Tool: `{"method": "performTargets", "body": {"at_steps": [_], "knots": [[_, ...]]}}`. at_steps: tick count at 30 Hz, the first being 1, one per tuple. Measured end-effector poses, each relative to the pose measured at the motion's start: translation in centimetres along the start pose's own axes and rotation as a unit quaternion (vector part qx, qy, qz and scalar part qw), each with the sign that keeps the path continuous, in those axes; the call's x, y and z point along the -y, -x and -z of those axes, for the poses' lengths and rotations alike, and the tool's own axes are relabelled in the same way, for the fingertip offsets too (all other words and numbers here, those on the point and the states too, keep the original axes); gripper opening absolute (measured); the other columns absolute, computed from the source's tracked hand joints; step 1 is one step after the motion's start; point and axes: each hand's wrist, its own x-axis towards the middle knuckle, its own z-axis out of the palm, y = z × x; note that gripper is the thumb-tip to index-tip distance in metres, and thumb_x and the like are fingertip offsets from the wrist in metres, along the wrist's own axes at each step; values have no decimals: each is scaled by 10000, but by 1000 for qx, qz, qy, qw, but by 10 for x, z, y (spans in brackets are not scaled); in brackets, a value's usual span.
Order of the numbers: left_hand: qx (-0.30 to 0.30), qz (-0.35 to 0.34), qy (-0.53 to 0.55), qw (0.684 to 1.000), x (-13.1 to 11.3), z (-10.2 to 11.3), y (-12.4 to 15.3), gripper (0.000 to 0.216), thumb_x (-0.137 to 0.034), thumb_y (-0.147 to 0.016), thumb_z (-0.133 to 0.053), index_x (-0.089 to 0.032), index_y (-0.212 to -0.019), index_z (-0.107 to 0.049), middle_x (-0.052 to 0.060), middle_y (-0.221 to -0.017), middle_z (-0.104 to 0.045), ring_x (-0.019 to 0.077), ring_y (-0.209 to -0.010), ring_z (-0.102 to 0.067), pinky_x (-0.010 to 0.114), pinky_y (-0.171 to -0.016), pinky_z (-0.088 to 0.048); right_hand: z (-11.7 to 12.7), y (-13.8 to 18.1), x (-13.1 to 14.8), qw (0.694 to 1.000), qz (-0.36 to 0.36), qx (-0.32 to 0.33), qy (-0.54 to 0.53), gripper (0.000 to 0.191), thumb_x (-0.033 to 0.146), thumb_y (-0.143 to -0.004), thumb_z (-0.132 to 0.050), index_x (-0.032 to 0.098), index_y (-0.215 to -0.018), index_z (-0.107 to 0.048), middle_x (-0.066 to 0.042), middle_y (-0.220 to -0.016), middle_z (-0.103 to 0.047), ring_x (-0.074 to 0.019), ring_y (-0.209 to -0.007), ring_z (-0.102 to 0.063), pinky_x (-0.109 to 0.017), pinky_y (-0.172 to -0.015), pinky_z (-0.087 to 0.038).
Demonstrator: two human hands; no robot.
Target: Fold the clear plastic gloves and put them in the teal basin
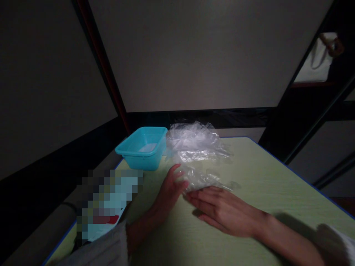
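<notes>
Both hands are flattening the clear plastic bag (202,177) on the desk (277,184): left hand (169,192) pinching its edge, right hand (222,210) lying open at 6 o'clock of it; next, likely smoothing toward 12.

Pale green table (277,192) with blue edging, dim light. Left hand (169,192) and right hand (222,210) lie close together on the tabletop, fingertips at the near edge of a crumpled clear plastic sheet (195,147). Whether either hand pinches the plastic, cannot tell. Turquoise tub (142,147) stands just left of the plastic, near the far corner. Grey sleeve (102,247) on the left arm.
</notes>
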Motion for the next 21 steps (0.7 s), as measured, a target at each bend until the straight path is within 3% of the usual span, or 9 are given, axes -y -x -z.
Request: {"method": "performTargets", "body": {"at_steps": [2, 4, 8, 13, 17, 19, 21], "knots": [[2, -4, -40, 999, -3, 2, 0, 396, -298, -682, -615, -137, -1039, -555, 114, -1081, -639, 241, -976, -613, 356, -840, -488, 3, 1, 0, 999, 8, -4, -44, 403, 316, -917, -406, 110, -1258, -470, -120, -1209, -577, -235, -1048, -562, -392, -894, -464], [7, 8, -57, 998, -7, 3, 1, 380, -317, -683, -610, -117, -1005, -598, 107, -1012, -671, 249, -921, -631, 362, -812, -497, 4, 2, -4, 996, -30, -32, -80, 398, 338, -918, -394, 113, -1237, -472, -124, -1154, -603, -233, -1016, -576, -402, -878, -467], [15, 52, -17, 998, -17, -1, 4, 511, -296, -649, -638, -112, -1122, -578, 63, -838, -717, 241, -810, -661, 336, -717, -519, 2, 2, -11, 981, -145, -89, -95, 323, 319, -909, -394, 123, -1142, -502, -138, -1089, -615, -243, -973, -585, -410, -835, -470], [83, 84, 54, 992, -27, -6, 13, 653, -233, -607, -663, -158, -1240, -520, 30, -780, -726, 237, -830, -668, 308, -714, -517, -4, 0, -11, 959, -230, -115, -118, 294, 301, -814, -511, 142, -1060, -482, -109, -919, -638, -247, -789, -607, -388, -677, -473], [96, 72, 51, 991, -29, -2, 14, 637, -248, -626, -678, -149, -1237, -526, 45, -803, -730, 234, -817, -669, 312, -729, -505, -3, 0, -12, 917, -267, -169, -245, 288, 194, -772, -492, 169, -1053, -437, -37, -786, -610, -179, -660, -575, -315, -603, -439], [86, 72, 58, 992, -29, 0, 13, 615, -251, -644, -679, -145, -1231, -530, 42, -795, -730, 220, -803, -670, 306, -745, -496, -1, -1, -15, 880, -276, -193, -334, 283, 182, -747, -494, 180, -1023, -433, 0, -715, -561, -154, -620, -542, -286, -572, -423], [70, 70, 74, 992, -28, 2, 11, 580, -223, -635, -683, -167, -1199, -557, 47, -919, -719, 201, -781, -674, 286, -723, -497, 1, -1, -19, 839, -282, -206, -417, 259, 198, -716, -517, 185, -962, -439, 21, -676, -514, -134, -592, -509, -262, -543, -402]]}}
